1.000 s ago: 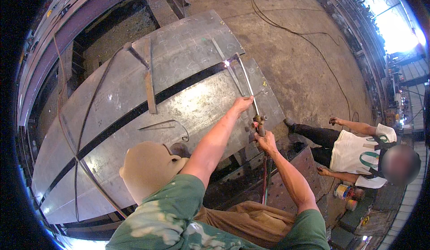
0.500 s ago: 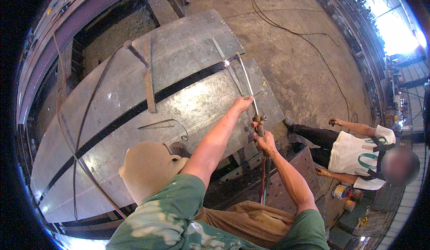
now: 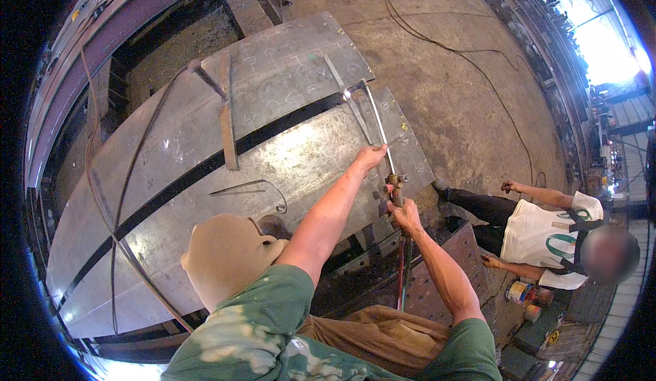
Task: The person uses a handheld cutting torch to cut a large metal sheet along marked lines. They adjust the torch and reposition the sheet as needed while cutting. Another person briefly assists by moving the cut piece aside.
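A long metal cutting torch (image 3: 376,116) is held by both my hands. My left hand (image 3: 371,157) is closed around its thin tube. My right hand (image 3: 404,215) grips the handle just below the brass valves (image 3: 394,180), where the hoses (image 3: 402,278) hang down. At the torch's bent tip is a small bright glow, right beside a narrow steel strip (image 3: 347,99) that spans the dark gap between two large steel plates. The far plate (image 3: 273,66) bears chalk marks; the near plate (image 3: 301,142) reflects light beneath my left forearm.
Another flat bar (image 3: 227,121) bridges the gap farther left. A hooked rod (image 3: 249,188) lies on the near plate. Hoses (image 3: 140,145) cross the plates at left. A person (image 3: 547,237) stands at right, near cans (image 3: 523,292). Cables (image 3: 471,51) run over the floor.
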`<action>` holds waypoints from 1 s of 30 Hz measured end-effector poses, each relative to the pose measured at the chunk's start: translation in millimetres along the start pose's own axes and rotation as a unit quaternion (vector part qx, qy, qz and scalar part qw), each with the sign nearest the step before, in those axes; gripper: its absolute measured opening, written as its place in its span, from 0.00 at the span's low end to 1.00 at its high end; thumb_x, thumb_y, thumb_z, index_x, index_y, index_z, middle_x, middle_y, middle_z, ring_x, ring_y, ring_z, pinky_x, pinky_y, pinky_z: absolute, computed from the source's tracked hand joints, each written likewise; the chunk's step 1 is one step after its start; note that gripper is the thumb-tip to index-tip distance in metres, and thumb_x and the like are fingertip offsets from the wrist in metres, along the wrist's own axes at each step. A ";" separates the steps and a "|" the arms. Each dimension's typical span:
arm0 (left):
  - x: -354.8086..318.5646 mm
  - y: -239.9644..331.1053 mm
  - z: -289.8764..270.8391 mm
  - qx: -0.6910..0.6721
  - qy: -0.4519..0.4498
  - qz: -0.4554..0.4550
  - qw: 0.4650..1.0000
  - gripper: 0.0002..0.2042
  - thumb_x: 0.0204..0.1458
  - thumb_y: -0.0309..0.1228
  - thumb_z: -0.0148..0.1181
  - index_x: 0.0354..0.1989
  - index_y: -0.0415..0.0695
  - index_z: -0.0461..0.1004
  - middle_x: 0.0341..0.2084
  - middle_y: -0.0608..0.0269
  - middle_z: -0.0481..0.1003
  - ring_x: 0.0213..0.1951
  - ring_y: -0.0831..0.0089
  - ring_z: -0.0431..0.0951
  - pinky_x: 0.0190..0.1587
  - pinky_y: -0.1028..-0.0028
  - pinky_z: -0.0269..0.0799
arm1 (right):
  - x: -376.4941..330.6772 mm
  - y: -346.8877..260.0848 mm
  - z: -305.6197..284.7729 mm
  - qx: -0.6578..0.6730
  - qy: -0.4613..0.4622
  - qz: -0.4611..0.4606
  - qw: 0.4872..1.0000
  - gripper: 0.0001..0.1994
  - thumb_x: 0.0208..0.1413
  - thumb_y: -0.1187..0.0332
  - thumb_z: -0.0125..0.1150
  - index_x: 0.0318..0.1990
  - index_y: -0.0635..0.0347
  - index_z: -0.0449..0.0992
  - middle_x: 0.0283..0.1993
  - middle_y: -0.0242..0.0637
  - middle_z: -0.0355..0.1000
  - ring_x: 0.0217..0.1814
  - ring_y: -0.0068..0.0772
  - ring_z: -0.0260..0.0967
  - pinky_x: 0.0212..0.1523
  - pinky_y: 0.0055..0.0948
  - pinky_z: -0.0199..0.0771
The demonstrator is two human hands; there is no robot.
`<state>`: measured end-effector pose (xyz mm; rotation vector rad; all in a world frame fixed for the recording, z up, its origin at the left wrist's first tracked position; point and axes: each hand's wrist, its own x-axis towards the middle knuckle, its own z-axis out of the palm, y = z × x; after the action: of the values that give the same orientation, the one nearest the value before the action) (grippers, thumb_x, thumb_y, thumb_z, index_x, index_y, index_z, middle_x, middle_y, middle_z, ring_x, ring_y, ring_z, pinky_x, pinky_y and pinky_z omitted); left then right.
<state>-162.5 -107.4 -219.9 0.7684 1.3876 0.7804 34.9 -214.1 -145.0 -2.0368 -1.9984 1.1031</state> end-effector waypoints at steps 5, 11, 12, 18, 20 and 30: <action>-5.8 7.2 -6.8 -0.006 0.017 -0.008 1.000 0.33 0.57 0.59 0.60 0.52 0.37 0.80 0.50 0.48 0.80 0.54 0.60 0.78 0.57 0.64 0.71 | 1.3 -7.1 2.7 0.000 0.004 -0.007 1.000 0.18 0.55 0.56 0.66 0.34 0.66 0.80 0.29 0.49 0.79 0.35 0.47 0.78 0.40 0.43 0.73; -13.3 13.1 -8.4 0.027 -0.001 0.003 1.000 0.33 0.58 0.60 0.58 0.52 0.38 0.80 0.50 0.49 0.80 0.52 0.61 0.79 0.55 0.66 0.72 | -0.4 -4.3 3.4 0.002 -0.002 0.021 1.000 0.19 0.55 0.55 0.66 0.34 0.67 0.79 0.28 0.49 0.78 0.34 0.47 0.77 0.39 0.42 0.72; -13.6 13.4 -8.7 0.029 0.002 0.002 1.000 0.33 0.58 0.60 0.58 0.52 0.38 0.80 0.49 0.50 0.80 0.52 0.61 0.79 0.55 0.66 0.72 | -0.1 -3.9 4.0 0.004 -0.002 0.017 1.000 0.19 0.54 0.55 0.66 0.34 0.67 0.79 0.28 0.49 0.77 0.33 0.47 0.77 0.39 0.42 0.72; -10.4 10.9 -7.1 0.012 -0.003 -0.001 1.000 0.31 0.59 0.58 0.57 0.52 0.37 0.80 0.51 0.47 0.79 0.54 0.59 0.78 0.56 0.64 0.72 | 2.2 2.5 7.2 0.007 0.000 0.017 1.000 0.18 0.54 0.55 0.65 0.33 0.66 0.79 0.27 0.49 0.77 0.32 0.45 0.76 0.39 0.42 0.72; -9.5 8.8 -6.2 0.013 0.000 -0.001 1.000 0.31 0.60 0.57 0.57 0.53 0.37 0.79 0.51 0.46 0.79 0.55 0.58 0.77 0.57 0.63 0.71 | 2.1 3.4 6.7 0.008 -0.003 0.013 1.000 0.18 0.54 0.55 0.65 0.33 0.66 0.79 0.27 0.48 0.77 0.32 0.44 0.76 0.39 0.42 0.72; -30.1 23.5 -9.5 -0.028 -0.046 0.012 0.998 0.40 0.50 0.61 0.66 0.56 0.33 0.75 0.55 0.44 0.76 0.57 0.56 0.75 0.58 0.62 0.70 | -3.3 2.7 6.4 0.012 0.020 0.004 1.000 0.18 0.55 0.56 0.65 0.33 0.68 0.78 0.26 0.48 0.76 0.31 0.44 0.75 0.38 0.42 0.72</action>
<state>-173.5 -119.8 -184.3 0.7700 1.2721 0.7907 34.2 -220.1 -149.7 -2.0397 -1.9511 1.0744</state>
